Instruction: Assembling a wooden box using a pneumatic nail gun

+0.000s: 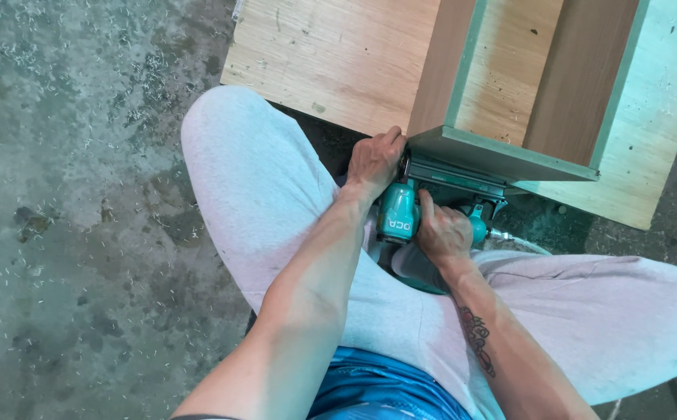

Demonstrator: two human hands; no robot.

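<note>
Gripping a teal pneumatic nail gun (398,211) with the right hand (443,233), fingers wrapped round its handle, nose pressed against the near edge of a wooden cabinet box (502,152). Steadying with the left hand (373,162), fingers clenched over the box's lower left corner, touching the gun's head. Squatting over bare concrete floor (82,194) strewn with wood shavings, light grey trousers (261,179) either side. Resting beneath the box, a plywood sheet (323,54). Trailing off the gun's right side, an air hose (513,237).
</note>
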